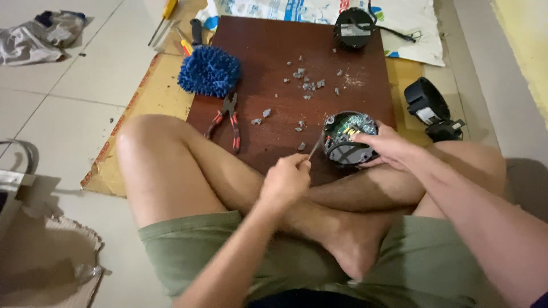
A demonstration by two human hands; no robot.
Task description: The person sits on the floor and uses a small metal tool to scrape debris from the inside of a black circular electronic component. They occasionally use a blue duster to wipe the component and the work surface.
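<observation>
The right hand (383, 144) grips a round black housing with a green circuit board inside (346, 137), at the near edge of a dark brown wooden board (274, 51). The left hand (285, 179) pinches a thin metal tool (315, 147) whose tip meets the housing's rim. Grey crumbs (306, 84) scatter mid-board; red-handled pliers (229, 120) and a blue bristly brush (209, 71) crowd the left edge.

pliers (228, 121) left of round housing (348, 138) | both on board (274, 51)
</observation>
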